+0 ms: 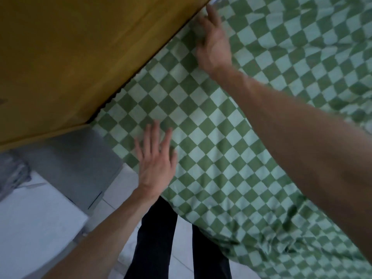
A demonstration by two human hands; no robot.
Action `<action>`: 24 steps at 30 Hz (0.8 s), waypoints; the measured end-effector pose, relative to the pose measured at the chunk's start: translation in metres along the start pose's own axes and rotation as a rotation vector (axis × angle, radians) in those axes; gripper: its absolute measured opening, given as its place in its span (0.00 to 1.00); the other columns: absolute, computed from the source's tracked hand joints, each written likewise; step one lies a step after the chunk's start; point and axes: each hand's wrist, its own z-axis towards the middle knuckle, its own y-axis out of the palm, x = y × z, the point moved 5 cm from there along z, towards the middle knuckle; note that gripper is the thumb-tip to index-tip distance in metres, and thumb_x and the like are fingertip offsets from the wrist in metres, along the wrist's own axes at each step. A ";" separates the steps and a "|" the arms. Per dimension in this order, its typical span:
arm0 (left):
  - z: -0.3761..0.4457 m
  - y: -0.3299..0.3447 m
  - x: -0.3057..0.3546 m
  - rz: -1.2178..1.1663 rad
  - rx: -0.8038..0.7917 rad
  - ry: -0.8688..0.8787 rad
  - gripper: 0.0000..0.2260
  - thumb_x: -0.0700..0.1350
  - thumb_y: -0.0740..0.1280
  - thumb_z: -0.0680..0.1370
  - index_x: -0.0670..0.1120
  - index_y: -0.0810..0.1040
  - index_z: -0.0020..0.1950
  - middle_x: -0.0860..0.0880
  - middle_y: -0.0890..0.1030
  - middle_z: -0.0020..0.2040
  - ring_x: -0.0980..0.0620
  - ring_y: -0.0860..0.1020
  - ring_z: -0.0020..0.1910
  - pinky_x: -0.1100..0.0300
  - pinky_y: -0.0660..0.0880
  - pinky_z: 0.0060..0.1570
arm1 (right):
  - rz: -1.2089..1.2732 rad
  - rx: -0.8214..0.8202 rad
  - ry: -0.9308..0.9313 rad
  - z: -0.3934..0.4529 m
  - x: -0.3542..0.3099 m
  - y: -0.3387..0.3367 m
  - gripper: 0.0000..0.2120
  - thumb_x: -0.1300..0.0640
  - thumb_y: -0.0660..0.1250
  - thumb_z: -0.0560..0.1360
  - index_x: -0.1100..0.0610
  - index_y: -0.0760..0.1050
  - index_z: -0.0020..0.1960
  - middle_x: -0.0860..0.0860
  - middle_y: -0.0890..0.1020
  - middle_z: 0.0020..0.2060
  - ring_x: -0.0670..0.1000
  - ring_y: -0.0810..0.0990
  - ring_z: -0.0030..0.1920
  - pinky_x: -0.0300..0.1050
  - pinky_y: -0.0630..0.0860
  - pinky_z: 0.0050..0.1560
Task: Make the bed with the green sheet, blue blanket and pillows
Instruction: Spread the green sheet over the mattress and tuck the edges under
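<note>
The green checkered sheet [231,127] covers the bed from the wooden headboard down to the near edge, where it hangs wrinkled over the side. My left hand [156,158] lies flat on the sheet near the bed's corner, fingers straight and spread. My right hand [213,41] reaches far along the headboard edge, fingers stretched out on the sheet where it meets the wood. No blanket or pillow shows in this view.
The yellow-brown wooden headboard [70,57] fills the upper left. A grey box-like piece [74,164] stands beside the bed's corner on a white tiled floor [40,218]. My dark trouser legs [157,238] stand against the bed's side.
</note>
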 end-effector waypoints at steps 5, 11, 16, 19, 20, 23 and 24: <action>-0.053 0.057 0.096 0.205 -0.472 0.739 0.36 0.56 0.63 0.83 0.53 0.46 0.83 0.44 0.37 0.83 0.41 0.33 0.81 0.26 0.39 0.73 | -0.144 0.216 0.025 -0.142 0.066 -0.029 0.23 0.63 0.57 0.80 0.60 0.70 0.74 0.60 0.67 0.76 0.63 0.61 0.77 0.59 0.61 0.76; -0.062 0.085 0.109 0.490 -0.670 0.782 0.49 0.69 0.66 0.74 0.59 0.35 0.82 0.47 0.26 0.80 0.43 0.26 0.78 0.17 0.35 0.64 | -0.334 -0.025 0.543 -0.399 0.204 -0.029 0.26 0.51 0.57 0.84 0.57 0.59 0.79 0.57 0.59 0.79 0.60 0.54 0.79 0.59 0.55 0.79; -0.060 0.085 0.112 0.621 -0.733 0.757 0.56 0.73 0.67 0.69 0.59 0.29 0.80 0.47 0.23 0.78 0.43 0.25 0.78 0.16 0.39 0.64 | -0.300 -0.211 1.109 -0.616 0.263 -0.019 0.31 0.40 0.53 0.83 0.46 0.46 0.81 0.50 0.50 0.81 0.57 0.49 0.80 0.60 0.49 0.78; -0.059 0.084 0.114 0.666 -0.746 0.715 0.58 0.74 0.68 0.67 0.60 0.29 0.79 0.48 0.23 0.78 0.43 0.25 0.78 0.15 0.43 0.65 | -0.006 -0.100 1.836 -0.729 0.285 -0.022 0.35 0.38 0.55 0.81 0.54 0.51 0.81 0.58 0.59 0.78 0.63 0.60 0.76 0.62 0.59 0.75; -0.059 0.083 0.115 0.677 -0.743 0.697 0.58 0.74 0.68 0.66 0.61 0.29 0.79 0.48 0.23 0.78 0.43 0.25 0.78 0.15 0.43 0.65 | 0.149 -0.027 1.958 -0.749 0.287 -0.019 0.35 0.39 0.58 0.81 0.57 0.53 0.80 0.60 0.64 0.76 0.64 0.65 0.73 0.61 0.64 0.73; -0.067 0.083 0.123 0.707 -0.723 0.619 0.60 0.72 0.72 0.66 0.62 0.30 0.79 0.50 0.24 0.79 0.42 0.27 0.79 0.16 0.45 0.65 | 0.528 0.177 1.921 -0.758 0.290 -0.006 0.35 0.41 0.67 0.78 0.57 0.62 0.76 0.59 0.71 0.70 0.65 0.72 0.67 0.62 0.72 0.67; -0.072 0.083 0.127 0.701 -0.718 0.572 0.60 0.69 0.74 0.66 0.61 0.31 0.80 0.50 0.24 0.79 0.42 0.27 0.79 0.17 0.46 0.66 | 0.598 0.240 1.891 -0.756 0.291 -0.003 0.34 0.41 0.70 0.76 0.58 0.63 0.74 0.58 0.73 0.68 0.64 0.74 0.65 0.62 0.73 0.66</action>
